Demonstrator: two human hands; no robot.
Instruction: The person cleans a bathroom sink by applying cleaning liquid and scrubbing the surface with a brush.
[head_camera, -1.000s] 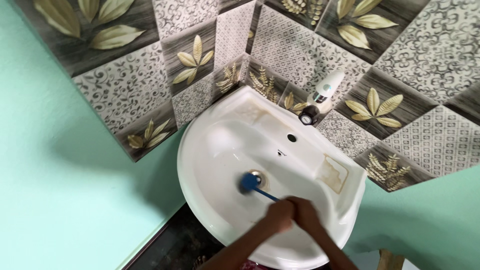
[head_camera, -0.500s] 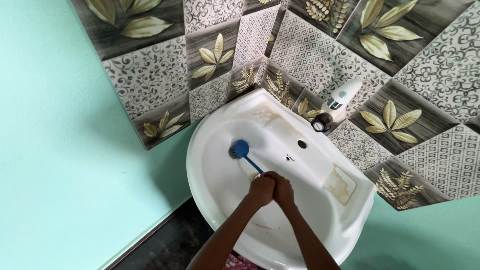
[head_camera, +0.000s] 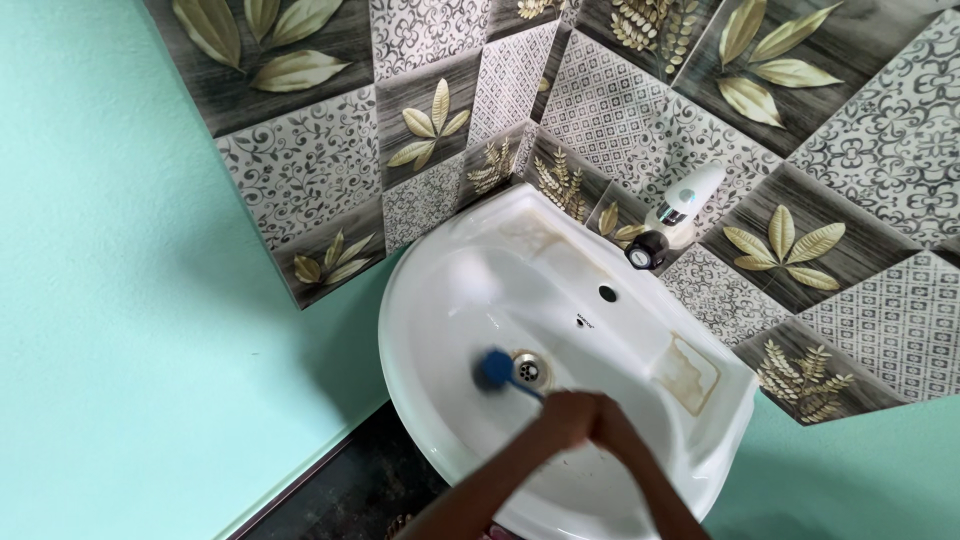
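Looking down from head height at a corner of a bathroom: mint-green painted walls meet a band of patterned grey tiles, some with pale leaf motifs, others with fine lattice prints. Mounted in the corner is a white ceramic washbasin with rust-brown staining on its soap ledges. A white tap with a dark knob sticks out from the tiles above its rim. Below the basin lies a dark floor.

Two bare forearms reach in from the bottom edge. The left hand and right hand are pressed together, fingers closed around the end of a thin blue handle. It belongs to a blue scrubbing brush, whose round head rests on the basin floor just left of the metal drain, touching or nearly touching it.

The brush looks light, with a stiff plastic handle and a softer head that likely gives under pressure. The handle is slim and probably slippery when wet, so the far end, where both hands already grip, seems the surest hold. The basin itself is hard, smooth and fixed.
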